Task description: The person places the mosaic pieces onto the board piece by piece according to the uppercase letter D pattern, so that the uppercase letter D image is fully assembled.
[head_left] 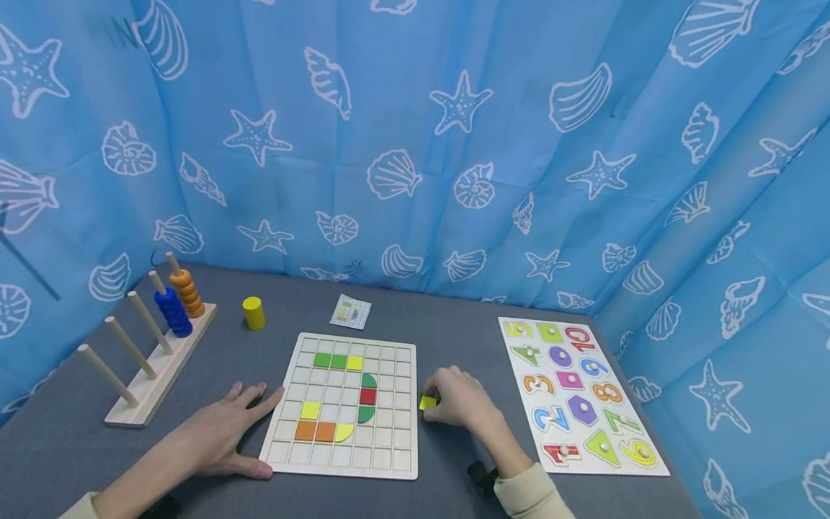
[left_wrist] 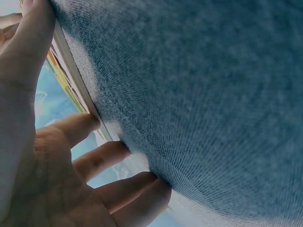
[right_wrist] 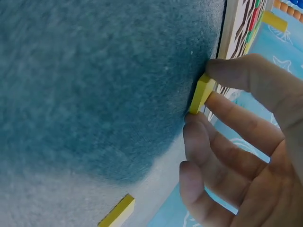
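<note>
My right hand (head_left: 460,396) pinches a small yellow tile (head_left: 427,402) between thumb and fingers, just off the right edge of the board. The right wrist view shows this tile (right_wrist: 202,93) tilted on its edge close to the cloth. The square wooden grid board (head_left: 395,454) carries green, yellow, red and orange pieces, some square and some rounded. My left hand (head_left: 220,436) lies spread at the board's left side, thumb and index finger touching its edge. A second yellow piece (right_wrist: 117,211) lies on the cloth in the right wrist view; the head view does not show it.
A wooden peg stand (head_left: 162,364) with blue and orange rings stands at left, with a yellow cylinder (head_left: 253,313) beside it. Behind the board lies a pattern card (head_left: 351,311). A number puzzle (head_left: 570,466) lies at right. A blue curtain (head_left: 415,238) hangs behind.
</note>
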`<state>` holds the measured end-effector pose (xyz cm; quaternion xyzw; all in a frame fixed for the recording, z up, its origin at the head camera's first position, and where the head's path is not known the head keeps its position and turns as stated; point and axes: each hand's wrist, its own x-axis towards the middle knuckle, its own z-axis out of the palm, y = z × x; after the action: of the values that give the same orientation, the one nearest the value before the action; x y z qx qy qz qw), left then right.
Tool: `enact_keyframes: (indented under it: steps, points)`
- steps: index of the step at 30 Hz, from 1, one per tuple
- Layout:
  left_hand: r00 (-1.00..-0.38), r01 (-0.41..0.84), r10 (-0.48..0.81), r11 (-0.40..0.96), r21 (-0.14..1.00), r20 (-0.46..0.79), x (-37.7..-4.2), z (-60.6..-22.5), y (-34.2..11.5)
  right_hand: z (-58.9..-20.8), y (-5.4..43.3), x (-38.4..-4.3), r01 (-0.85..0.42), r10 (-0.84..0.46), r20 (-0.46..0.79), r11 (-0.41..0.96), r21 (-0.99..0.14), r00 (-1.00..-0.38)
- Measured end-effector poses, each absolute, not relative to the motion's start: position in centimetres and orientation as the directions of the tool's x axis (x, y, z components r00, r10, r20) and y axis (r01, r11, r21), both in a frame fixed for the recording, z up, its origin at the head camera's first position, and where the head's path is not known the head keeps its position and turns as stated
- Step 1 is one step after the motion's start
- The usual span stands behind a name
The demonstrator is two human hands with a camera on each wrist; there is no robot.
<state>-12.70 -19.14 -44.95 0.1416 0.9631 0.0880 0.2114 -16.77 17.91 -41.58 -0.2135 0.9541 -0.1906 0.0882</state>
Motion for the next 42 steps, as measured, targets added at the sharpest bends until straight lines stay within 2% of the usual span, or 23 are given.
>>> enact_keyframes:
  steps: [4,12,19,42]
  points:
    - [-0.873,0.244,0.318,0.941,0.233,-0.37,-12.6,-45.0,-19.2,-41.6,17.7,-16.9,-0.402,-0.457,-0.063,0.832,-0.383,-0.887]
    - [-0.872,0.237,0.311,0.944,0.229,-0.379,-12.6,-44.9,-19.1,-40.7,16.4,-17.2,-0.369,-0.411,-0.04,0.853,-0.37,-0.911]
    - [-0.871,0.232,0.305,0.946,0.225,-0.384,-12.7,-44.9,-19.1,-40.2,14.0,-17.5,-0.392,-0.435,-0.052,0.851,-0.35,-0.899]
    - [-0.874,0.236,0.307,0.946,0.223,-0.378,-12.5,-45.1,-19.1,-40.5,4.6,-17.4,-0.557,-0.595,-0.056,0.779,-0.289,-0.802]
